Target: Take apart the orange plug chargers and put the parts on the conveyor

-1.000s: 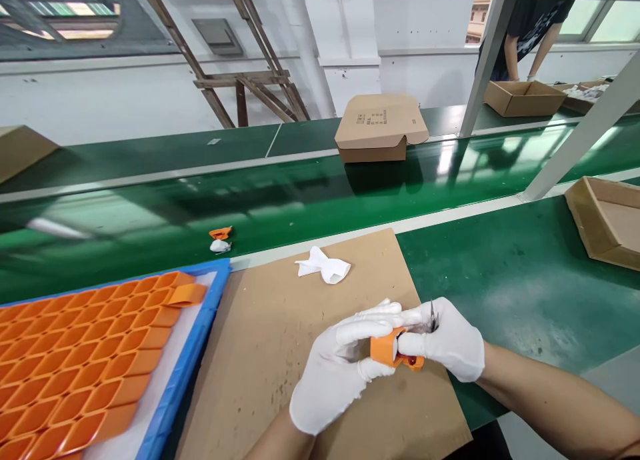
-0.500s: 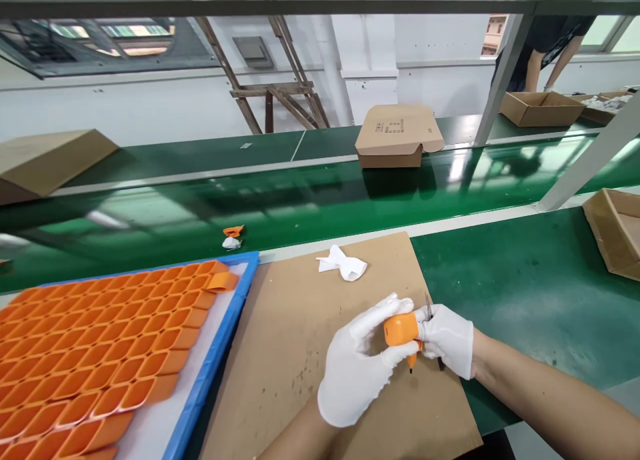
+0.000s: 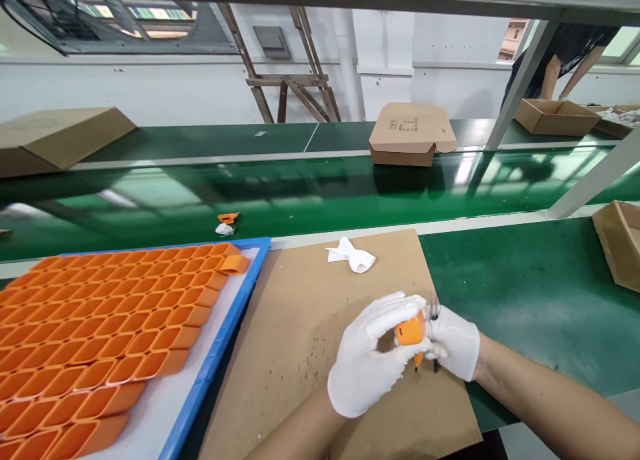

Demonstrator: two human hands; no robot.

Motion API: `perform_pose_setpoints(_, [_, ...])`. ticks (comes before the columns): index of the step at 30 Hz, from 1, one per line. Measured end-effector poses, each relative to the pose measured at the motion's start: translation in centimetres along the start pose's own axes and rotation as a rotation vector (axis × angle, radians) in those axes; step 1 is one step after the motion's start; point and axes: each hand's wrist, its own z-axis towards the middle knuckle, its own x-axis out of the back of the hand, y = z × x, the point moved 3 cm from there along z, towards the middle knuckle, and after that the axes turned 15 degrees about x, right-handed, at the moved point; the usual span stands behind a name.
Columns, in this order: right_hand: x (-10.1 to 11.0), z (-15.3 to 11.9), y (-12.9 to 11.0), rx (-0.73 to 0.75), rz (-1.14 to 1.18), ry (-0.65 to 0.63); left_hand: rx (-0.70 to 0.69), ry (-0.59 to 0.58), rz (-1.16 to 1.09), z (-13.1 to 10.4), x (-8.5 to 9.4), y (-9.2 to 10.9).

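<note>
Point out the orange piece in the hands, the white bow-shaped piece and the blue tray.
Orange piece [image 3: 410, 332]: head view, camera-facing side.
White bow-shaped piece [image 3: 352, 254]: head view, its middle.
Blue tray [image 3: 215, 357]: head view, right-hand rim.

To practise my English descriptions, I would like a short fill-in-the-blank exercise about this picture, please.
1. The left hand and right hand wear white ____.
2. Between the hands, the small part is mostly coloured ____.
3. The tray rim is coloured ____.

Missing words: gloves; orange; blue.
</note>
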Motion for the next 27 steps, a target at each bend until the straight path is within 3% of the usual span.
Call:
perform_pose_setpoints(3, [0.8,-0.3,-1.5,0.114,-0.13,0.171,0.004,0.107,0.128,0.3,0.1,-1.1])
perform_pose_setpoints(6, [0.9,-1.0,-3.2,0.381,-0.499,0.354,-0.061,0.169,0.276,0.1,-0.1,-1.8])
perform_pose_setpoints(8, [0.5,-1.4,-3.7,0.508,-0.684,0.325,-0.093,0.152,0.325,0.0,-0.4,-2.1])
perform_pose_setpoints(10, [0.4,-1.5,-3.7,0.543,-0.69,0.224,-0.039,0.092,0.308,0.1,-0.6,-2.3])
perform_pose_setpoints(12, [0.9,-1.5,-3.6,0.556,-0.615,0.224,0.158,-0.002,0.206,0.4,-0.6,-2.6])
perform_pose_setpoints(15, [2.8,-0.9,-2.9,0.561,-0.52,0.426,0.519,-0.142,-0.14,0.7,-0.7,-2.7])
perform_pose_setpoints(17, [3.6,0.1,-2.0,0.52,-0.532,0.459,0.626,-0.198,-0.372,0.8,-0.7,-2.5])
perform_pose_setpoints(22, [4.0,2.0,-0.7,0.426,-0.573,0.349,0.681,-0.281,-0.485,0.8,-0.5,-2.7])
perform_pose_setpoints(27, [3.8,0.2,-2.9,0.628,-0.841,0.314,0.636,-0.311,-0.276,1.0,0.2,-2.7])
